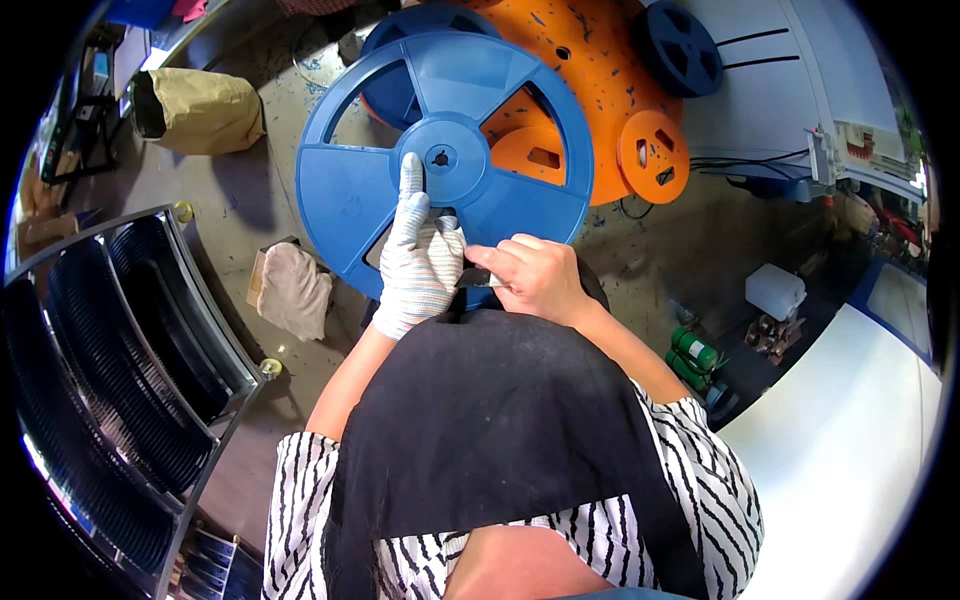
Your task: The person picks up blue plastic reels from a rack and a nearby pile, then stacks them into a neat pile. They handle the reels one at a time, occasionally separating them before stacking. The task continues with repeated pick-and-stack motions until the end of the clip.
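A large blue plastic reel point(345, 195) with wedge-shaped openings stands tilted up in front of my lap. My left hand point(425, 265), in a white striped knit glove, grips its lower part. One gloved finger stretches up along the reel's face to the hub point(440, 157); the other fingers are partly hidden. My bare right hand point(540, 277) is closed on a small flat blade point(474, 278), whose dark end points left toward the glove. This blade lies close to the reel's lower rim; whether it touches the rim I cannot tell.
Behind the reel is a large orange surface point(600, 75) strewn with blue shavings, with another blue reel point(684, 50) and an orange disc point(653, 157). A paper sack point(205, 110), a cloth point(295, 290) and a rack of dark discs point(130, 270) are left; a white surface point(840, 450) is right.
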`<state>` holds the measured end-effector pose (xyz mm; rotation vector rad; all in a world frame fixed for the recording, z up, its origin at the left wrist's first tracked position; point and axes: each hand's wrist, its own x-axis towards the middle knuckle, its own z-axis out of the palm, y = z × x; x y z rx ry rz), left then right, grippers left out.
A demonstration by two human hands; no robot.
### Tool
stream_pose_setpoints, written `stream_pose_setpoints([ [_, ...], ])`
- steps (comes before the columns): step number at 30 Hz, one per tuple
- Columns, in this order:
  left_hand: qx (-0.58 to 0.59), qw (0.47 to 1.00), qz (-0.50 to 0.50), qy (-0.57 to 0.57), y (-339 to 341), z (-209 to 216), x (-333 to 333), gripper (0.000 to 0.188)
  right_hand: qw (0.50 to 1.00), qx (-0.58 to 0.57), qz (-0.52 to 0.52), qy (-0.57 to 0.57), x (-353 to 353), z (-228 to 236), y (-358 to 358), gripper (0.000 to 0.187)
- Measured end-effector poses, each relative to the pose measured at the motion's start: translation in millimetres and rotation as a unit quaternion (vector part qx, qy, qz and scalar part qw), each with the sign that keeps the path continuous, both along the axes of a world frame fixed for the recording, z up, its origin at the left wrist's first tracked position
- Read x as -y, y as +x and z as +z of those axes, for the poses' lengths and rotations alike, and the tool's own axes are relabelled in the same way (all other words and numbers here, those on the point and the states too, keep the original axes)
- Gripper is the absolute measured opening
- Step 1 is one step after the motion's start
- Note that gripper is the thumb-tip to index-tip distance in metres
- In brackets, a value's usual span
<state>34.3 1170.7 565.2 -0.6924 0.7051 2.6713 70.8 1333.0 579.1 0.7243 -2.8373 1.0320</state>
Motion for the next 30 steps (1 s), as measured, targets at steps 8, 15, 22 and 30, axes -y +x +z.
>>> stream_pose_setpoints([
  [8, -0.016, 1.000, -0.016, -0.004, -8.4, -16.9, -7.1, 0.059, 0.979, 0.100, -0.042, -0.171, -19.3, -10.9, 3.5, 0.031],
  [15, -0.010, 0.979, -0.011, -0.202, -99.2, -119.7, -30.3, 0.068, 0.817, 0.268, -0.381, -0.339, -84.9, -30.3, 14.2, 0.011],
  [22, -0.067, 0.937, 0.020, -0.342, -226.2, -244.2, -59.9, 0.079, 0.751, 0.310, -0.483, -0.327, -178.2, -117.1, 22.2, 0.013],
  [30, 0.094, 0.796, -0.075, -0.593, -247.7, -300.8, -33.5, 0.077, 0.877, 0.230, -0.398, -0.137, -297.0, -249.5, -188.8, 0.035],
])
